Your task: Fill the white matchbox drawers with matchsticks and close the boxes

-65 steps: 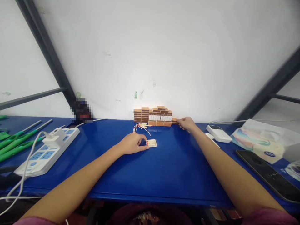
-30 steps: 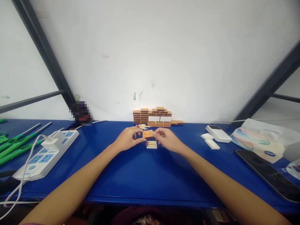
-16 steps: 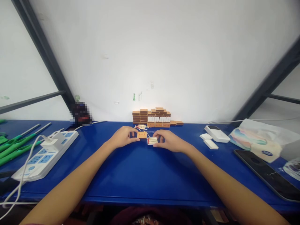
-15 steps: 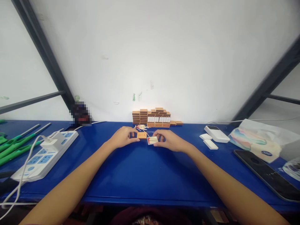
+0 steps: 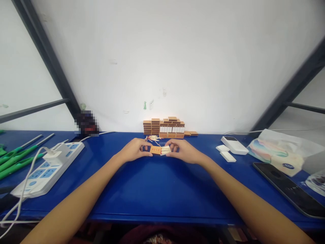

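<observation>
Between finger and thumb, my left hand [image 5: 137, 149] grips an orange matchbox sleeve [image 5: 155, 150] with red lettering. My right hand [image 5: 183, 150] pinches the right end of a white tray [image 5: 166, 150] of matches. The tray's left end meets the sleeve's right end, and the match heads are at or inside that opening. Just behind the hands lies a loose pile of matches [image 5: 153, 138]. Stacked matchboxes [image 5: 155, 127] stand behind the pile against the wall, some of them with white ends facing forward.
On the left of the blue table [image 5: 162, 196] are a power strip [image 5: 48, 173] with a white cable and green-handled tools [image 5: 17, 159]. To the right are white devices [image 5: 235, 145], a tissue pack [image 5: 276, 152] and a black phone [image 5: 289, 188].
The sleeve has moved slightly right and down, and the tray slightly up. The gap between them has closed, and the red match heads no longer show plainly.
</observation>
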`<state>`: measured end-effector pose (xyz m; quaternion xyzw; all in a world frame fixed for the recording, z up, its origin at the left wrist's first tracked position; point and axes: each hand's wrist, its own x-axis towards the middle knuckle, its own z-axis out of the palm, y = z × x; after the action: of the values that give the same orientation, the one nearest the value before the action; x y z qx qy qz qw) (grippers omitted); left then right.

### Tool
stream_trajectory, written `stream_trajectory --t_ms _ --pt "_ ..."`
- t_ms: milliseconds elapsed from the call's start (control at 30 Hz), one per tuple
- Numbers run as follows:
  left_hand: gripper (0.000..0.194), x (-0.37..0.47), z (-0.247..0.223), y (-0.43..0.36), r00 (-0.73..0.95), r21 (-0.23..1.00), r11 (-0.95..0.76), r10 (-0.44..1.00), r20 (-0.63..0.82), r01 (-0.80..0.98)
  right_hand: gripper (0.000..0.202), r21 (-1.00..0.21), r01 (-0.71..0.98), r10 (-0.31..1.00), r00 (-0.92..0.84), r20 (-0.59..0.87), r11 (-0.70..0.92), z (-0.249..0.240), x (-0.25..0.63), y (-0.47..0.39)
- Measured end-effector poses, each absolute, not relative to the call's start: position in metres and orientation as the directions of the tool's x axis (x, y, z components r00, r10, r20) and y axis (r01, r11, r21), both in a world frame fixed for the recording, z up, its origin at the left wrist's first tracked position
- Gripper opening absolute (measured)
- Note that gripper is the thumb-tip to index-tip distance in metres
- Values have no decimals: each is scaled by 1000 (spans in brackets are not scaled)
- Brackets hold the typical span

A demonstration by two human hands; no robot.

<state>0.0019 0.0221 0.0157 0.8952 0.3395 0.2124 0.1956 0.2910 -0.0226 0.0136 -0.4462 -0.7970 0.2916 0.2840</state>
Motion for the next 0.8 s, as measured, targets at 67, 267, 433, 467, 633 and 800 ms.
stream_trajectory --t_ms 67,267,433,467,633,800 --pt "49 2 14 23 656 593 -633 722 219 498 32 -717 547 881 -427 204 431 14 290 -23" --pt "57 6 12 22 559 863 -361 821 114 354 36 -734 516 887 -378 267 441 15 286 -24" --pt "56 8 15 20 518 895 -330 844 137 301 38 -742 503 893 -326 311 443 16 284 -25" --pt "57 8 15 20 515 898 -324 846 134 298 38 -743 503 894 -321 313 441 16 284 -25" --pt "57 9 14 20 510 913 -300 851 125 277 39 -751 502 902 -293 318 428 17 282 -27" --pt "54 9 16 19 503 931 -275 855 123 239 40 -745 508 902 -259 346 432 16 280 -27"
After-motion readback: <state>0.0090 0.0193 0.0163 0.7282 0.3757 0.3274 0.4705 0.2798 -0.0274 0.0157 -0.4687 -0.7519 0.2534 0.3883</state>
